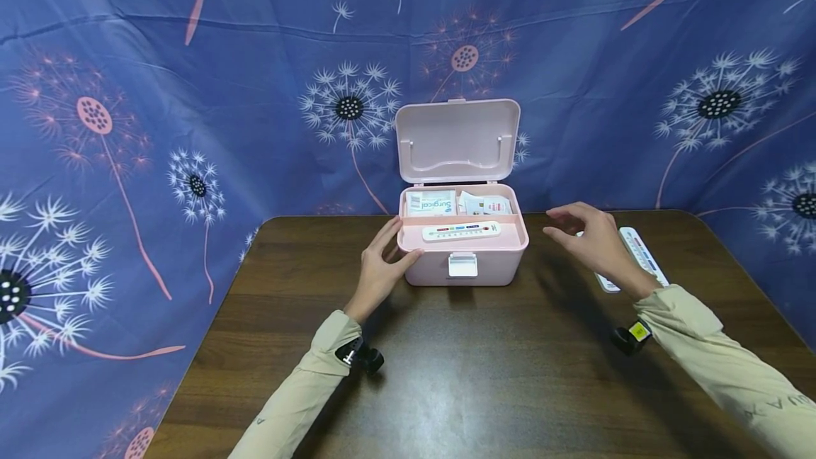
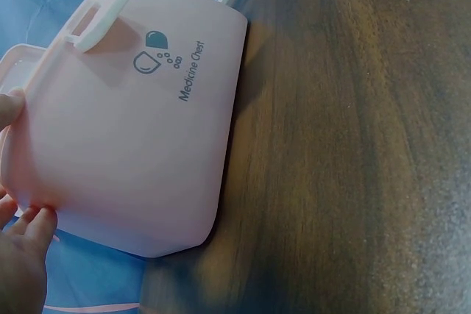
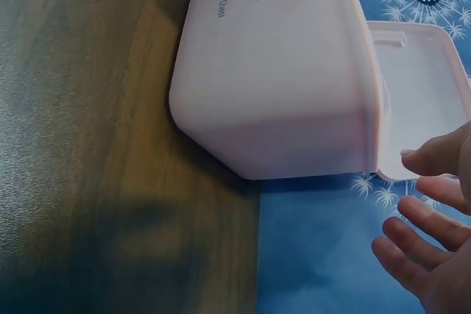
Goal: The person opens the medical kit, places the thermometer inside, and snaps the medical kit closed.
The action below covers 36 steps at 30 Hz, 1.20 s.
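A pale pink medicine chest stands on the table with its lid raised. In its back compartment lie a Surgical packet and other small packets; a white thermometer card lies in the front section. My left hand holds the chest's left front corner, thumb on the front rim and fingers at the side, as the left wrist view shows. Right of the chest, my right hand hangs apart from it, fingers loosely bent and nothing between them; in the right wrist view its fingers are spread.
Beneath and behind my right hand lie two white strips, one a thermometer card, the other a partly hidden strip. A white latch hangs on the chest's front. Blue dandelion-print cloth hangs behind the wooden table.
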Motion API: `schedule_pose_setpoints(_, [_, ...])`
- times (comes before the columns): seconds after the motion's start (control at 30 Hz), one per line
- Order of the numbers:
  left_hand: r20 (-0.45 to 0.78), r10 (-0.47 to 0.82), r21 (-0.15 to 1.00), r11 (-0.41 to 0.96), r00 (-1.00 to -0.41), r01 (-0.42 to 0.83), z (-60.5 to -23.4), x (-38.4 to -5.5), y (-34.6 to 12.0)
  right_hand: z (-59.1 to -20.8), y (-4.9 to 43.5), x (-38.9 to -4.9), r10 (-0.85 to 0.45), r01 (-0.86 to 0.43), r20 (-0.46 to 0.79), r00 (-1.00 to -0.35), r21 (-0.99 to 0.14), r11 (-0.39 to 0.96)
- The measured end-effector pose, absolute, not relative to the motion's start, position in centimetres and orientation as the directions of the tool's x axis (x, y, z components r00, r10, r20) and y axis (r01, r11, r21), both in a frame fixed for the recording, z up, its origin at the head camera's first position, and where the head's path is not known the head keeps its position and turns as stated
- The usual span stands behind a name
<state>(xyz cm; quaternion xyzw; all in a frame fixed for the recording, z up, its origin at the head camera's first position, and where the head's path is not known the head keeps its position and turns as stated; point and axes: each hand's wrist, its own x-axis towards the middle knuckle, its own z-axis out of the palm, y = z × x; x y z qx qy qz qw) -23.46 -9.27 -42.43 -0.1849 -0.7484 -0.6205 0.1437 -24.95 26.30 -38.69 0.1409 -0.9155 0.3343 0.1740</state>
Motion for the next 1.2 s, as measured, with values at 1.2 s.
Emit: schedule_pose_setpoints(1.2, [0.447,0.101,0.874,0.161,-0.889,0.458,-42.5,-23.5,-9.3,-40.7,27.5,-24.3,-0.078,-0.380,0.474,-0.877,-0.586,0.716])
